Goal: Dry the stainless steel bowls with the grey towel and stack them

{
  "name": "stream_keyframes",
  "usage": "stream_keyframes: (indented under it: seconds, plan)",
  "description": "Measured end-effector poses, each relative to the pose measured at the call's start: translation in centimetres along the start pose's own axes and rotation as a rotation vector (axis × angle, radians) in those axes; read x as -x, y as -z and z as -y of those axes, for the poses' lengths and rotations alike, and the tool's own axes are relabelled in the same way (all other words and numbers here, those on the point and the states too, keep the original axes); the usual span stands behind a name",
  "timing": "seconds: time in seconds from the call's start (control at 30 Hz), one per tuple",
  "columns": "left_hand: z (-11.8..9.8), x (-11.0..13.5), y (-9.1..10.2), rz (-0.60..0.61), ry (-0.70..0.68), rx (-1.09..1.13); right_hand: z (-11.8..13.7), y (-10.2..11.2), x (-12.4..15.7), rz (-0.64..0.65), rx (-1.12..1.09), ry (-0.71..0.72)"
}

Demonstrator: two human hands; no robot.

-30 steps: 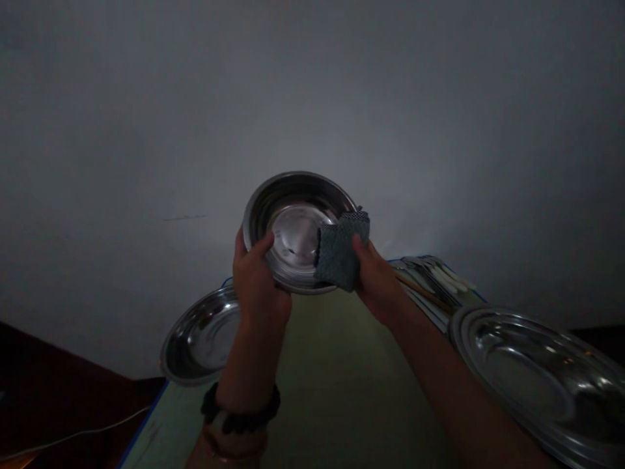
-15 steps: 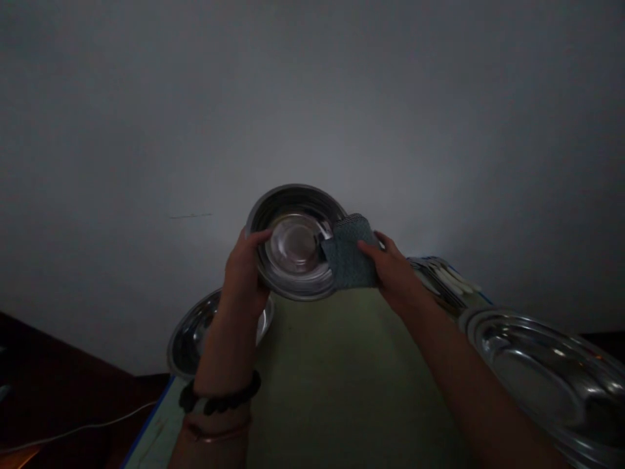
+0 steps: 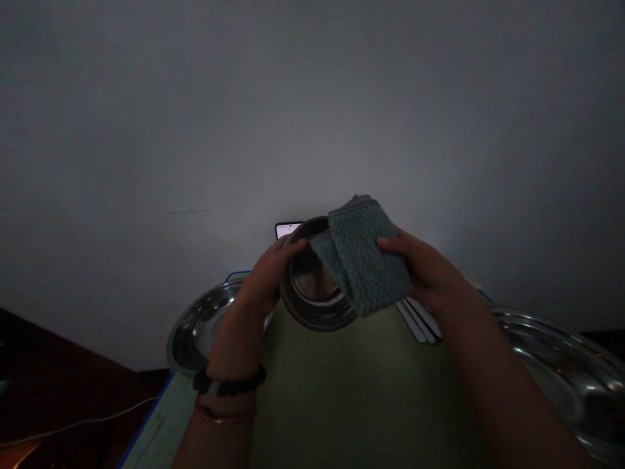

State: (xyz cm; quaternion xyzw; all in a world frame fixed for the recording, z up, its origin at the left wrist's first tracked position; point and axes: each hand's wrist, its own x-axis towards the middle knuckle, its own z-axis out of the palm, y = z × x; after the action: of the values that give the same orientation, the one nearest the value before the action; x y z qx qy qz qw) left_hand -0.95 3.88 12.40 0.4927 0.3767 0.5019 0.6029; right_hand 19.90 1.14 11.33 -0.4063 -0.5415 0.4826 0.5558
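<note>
A round stainless steel bowl (image 3: 312, 306) is held up above the table, tilted so that its inside partly faces me. My left hand (image 3: 266, 273) grips its left rim, thumb on the inner side. On the right, my right hand (image 3: 420, 264) is closed around a folded grey-green cloth (image 3: 368, 254), with the thumb on its front. The cloth covers the bowl's right rim and part of its inside. Whether the right fingers also hold the rim behind the cloth is hidden.
Another steel basin (image 3: 195, 332) sits at the table's left edge, and larger steel basins (image 3: 551, 371) at the right. Pale-handled utensils (image 3: 420, 322) lie beyond my right wrist. A phone (image 3: 287, 229) stands at the wall (image 3: 312, 117) behind the bowl. The green tabletop (image 3: 351, 404) spreads below.
The bowl has moved right, lower and turned more sideways. My right hand has drawn right and the cloth covers more of the rim. The phone has come into sight behind the bowl.
</note>
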Motion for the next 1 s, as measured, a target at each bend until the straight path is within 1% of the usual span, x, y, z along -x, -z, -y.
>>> stream_keyframes:
  seconds: [0.07, 0.1, 0.17, 0.23, 0.3, 0.4, 0.43, 0.47, 0.5, 0.57, 0.67, 0.73, 0.8, 0.9, 0.97, 1.0]
  plan:
    - [0.0, 0.1, 0.1, 0.049, 0.053, 0.006, -0.6, 0.0, -0.1, 0.018, 0.180, 0.001]
    - [0.0, 0.2, 0.1, 0.060, 0.075, 0.003, -1.1, 0.0, -0.2, -0.005, 0.319, 0.029]
    - [0.1, 0.3, 0.3, 0.050, 0.099, -0.007, -2.1, 0.0, -0.6, -0.094, 0.620, 0.151]
    - [0.2, 0.3, 0.4, 0.016, 0.103, -0.003, -2.9, -0.2, -0.9, -0.203, 0.845, 0.304]
    - [0.4, 0.1, 0.7, -0.010, 0.113, 0.018, -3.1, -0.8, -1.0, -0.316, 0.988, 0.415]
    - [0.7, -0.1, 0.8, -0.024, 0.148, 0.061, -2.2, -2.2, -0.5, -0.538, 1.138, 0.508]
    - [0.7, -0.1, 0.7, -0.033, 0.161, 0.066, -1.7, -2.7, -0.2, -0.579, 1.164, 0.531]
    - [0.7, -0.2, 0.6, -0.047, 0.170, 0.064, -1.3, -3.2, 0.1, -0.575, 1.180, 0.549]
    - [0.6, -0.2, 0.5, -0.068, 0.175, 0.060, -1.0, -3.7, 0.4, -0.537, 1.196, 0.550]
    - [0.6, -0.3, 0.2, -0.117, 0.177, 0.054, -1.0, -4.4, 1.0, -0.392, 1.267, 0.481]
    - [0.6, -0.4, -0.1, -0.133, 0.136, 0.060, -2.6, -4.8, 1.3, -0.149, 1.417, 0.278]
    - [0.7, -0.4, -0.1, -0.102, 0.083, 0.049, -3.9, -4.7, 1.1, 0.010, 1.442, 0.215]
    - [1.0, -0.3, -0.1, -0.065, 0.028, 0.026, -4.9, -4.4, 0.6, 0.149, 1.411, 0.205]
    - [1.2, -0.3, -0.2, -0.050, -0.015, -0.025, -5.0, -3.9, -0.1, 0.321, 1.304, 0.258]
    - [1.2, -0.3, -0.2, -0.070, -0.008, -0.049, -4.6, -3.6, -0.4, 0.373, 1.229, 0.299]
    - [1.2, -0.3, -0.2, -0.080, 0.000, -0.049, -4.4, -3.5, -0.5, 0.348, 1.217, 0.306]
